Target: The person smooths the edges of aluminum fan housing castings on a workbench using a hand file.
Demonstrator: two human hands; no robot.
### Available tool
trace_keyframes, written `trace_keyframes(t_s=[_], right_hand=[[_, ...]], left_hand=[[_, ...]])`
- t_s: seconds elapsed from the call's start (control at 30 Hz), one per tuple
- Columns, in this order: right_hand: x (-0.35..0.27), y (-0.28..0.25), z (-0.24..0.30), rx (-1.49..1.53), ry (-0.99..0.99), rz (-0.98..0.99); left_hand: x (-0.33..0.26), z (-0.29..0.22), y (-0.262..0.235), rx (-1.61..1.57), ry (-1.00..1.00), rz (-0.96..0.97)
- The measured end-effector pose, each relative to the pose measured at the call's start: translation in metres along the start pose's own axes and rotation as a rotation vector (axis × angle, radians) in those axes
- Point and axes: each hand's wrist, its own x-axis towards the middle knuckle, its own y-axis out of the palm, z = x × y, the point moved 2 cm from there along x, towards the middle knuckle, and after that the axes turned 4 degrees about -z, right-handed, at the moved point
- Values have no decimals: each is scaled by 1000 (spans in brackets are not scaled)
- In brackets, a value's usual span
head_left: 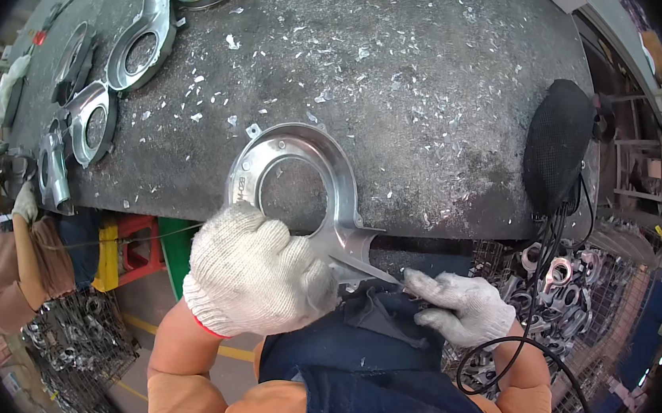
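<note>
A shiny cast-metal ring housing (341, 175) with a short outlet lies at the table's near edge, the outlet pointing toward me. My left hand (262, 273), in a white knitted glove, is closed over the near left side of its ring; the glove hides the fingertips' hold. In my gloved right hand (462, 305), fingers pinch the end of a slim, flat metal blade (367, 269). It tapers toward the outlet and reaches its lower edge. Whether it is a file or a knife I cannot tell.
Metal flakes litter the dark table (413, 63). Similar housings (142, 53) lie at the far left, near a co-worker's gloved hands (24, 202). A black mesh-covered object (556, 145) with cables stands at the right edge. Below are a wire bin of castings (567, 295) and a hanging black cable (519, 340).
</note>
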Motion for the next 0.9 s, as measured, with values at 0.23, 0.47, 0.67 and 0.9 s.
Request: trace_keyframes(t_s=[0.23, 0.47, 0.67, 0.9], right_hand=[[6, 0, 38, -85, 177, 41], [4, 0, 50, -82, 244, 22], [15, 0, 46, -162, 127, -22], [33, -18, 79, -575, 151, 55]], left_hand=[[0, -1, -3, -13, 16, 8], [-6, -1, 3, -21, 30, -47], [-23, 9, 17, -120, -82, -221], [-47, 56, 61, -266, -75, -413]])
